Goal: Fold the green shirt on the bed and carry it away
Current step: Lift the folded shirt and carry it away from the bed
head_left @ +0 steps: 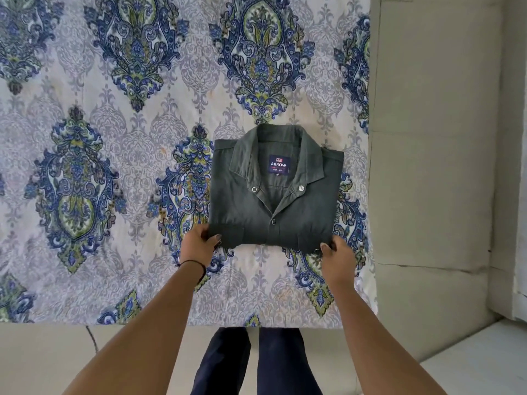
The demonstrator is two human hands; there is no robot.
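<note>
Green shirt [273, 201], folded square, lies centre-right of frame on the patterned bed [114, 138]. My left hand [198, 242] and right hand [335, 255] pinch its near corners; soft, light cloth, likely sagging unless supported underneath

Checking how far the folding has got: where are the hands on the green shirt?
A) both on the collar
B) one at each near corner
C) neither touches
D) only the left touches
B: the left hand and right hand each pinch a near corner of the folded shirt.
</note>
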